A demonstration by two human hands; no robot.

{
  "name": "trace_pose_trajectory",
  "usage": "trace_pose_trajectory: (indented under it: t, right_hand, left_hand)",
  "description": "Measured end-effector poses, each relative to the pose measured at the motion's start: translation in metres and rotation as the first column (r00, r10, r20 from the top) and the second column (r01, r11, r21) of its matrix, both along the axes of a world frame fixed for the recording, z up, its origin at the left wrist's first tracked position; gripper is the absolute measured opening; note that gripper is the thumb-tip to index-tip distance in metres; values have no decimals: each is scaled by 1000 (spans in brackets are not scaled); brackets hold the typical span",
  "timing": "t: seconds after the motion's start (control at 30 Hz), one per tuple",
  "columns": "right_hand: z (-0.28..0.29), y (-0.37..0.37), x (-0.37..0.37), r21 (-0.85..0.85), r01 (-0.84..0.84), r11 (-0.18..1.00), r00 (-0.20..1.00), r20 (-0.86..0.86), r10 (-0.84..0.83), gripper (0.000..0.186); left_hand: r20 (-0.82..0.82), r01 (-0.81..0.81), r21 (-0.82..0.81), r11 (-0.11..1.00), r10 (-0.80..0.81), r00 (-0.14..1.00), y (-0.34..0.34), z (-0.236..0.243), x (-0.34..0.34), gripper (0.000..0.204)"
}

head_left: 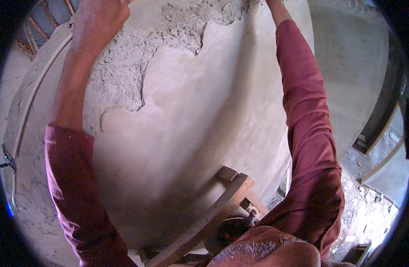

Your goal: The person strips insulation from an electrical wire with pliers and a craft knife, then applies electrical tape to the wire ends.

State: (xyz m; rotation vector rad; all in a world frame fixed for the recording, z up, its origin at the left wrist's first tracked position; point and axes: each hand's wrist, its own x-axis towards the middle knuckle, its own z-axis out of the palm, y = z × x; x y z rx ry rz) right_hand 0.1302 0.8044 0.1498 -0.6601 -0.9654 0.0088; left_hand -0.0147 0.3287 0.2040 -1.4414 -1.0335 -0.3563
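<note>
A wall [169, 129] fills the middle of the view, its lower and right part covered with a smooth pale plaster coat. Rough grey plaster [120, 75] shows above and to the left, along a wavy raised edge. My left hand [102, 20] is up at the top left in front of the rough part; its fingers look curled, and the upper edge of the picture cuts off anything they hold. At the top, right of centre, my right hand [273, 3] is close to the smooth coat, with its fingers mostly out of the picture.
Below me stands a wooden frame [204, 213] with a small block [227, 173] at its corner. A pale conduit [35, 95] runs down the left side, with dark wires [8, 162] by it. Another plastered wall [351, 66] rises at right, above a debris-strewn floor [364, 213].
</note>
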Motion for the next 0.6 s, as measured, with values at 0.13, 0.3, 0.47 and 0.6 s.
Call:
trace_pose_trajectory:
  t: [0.13,0.3,0.47,0.6]
  right_hand:
    - [-3,-37,-8,341,322,883,907,158,-391,16]
    - [-6,-39,-8,240,262,935,877,345,-334,12]
    - [-40,-59,39,389,134,912,900,337,-276,30]
    - [-119,-85,82,87,16,996,862,503,-58,33]
  left_hand:
    - [-35,-34,-53,998,32,999,-1,16,-21,7]
    - [26,-192,-64,979,194,981,14,22,-31,12]
    - [-192,-133,-14,991,128,973,16,18,-39,11]
    - [-200,-151,11,989,150,968,13,12,-32,13]
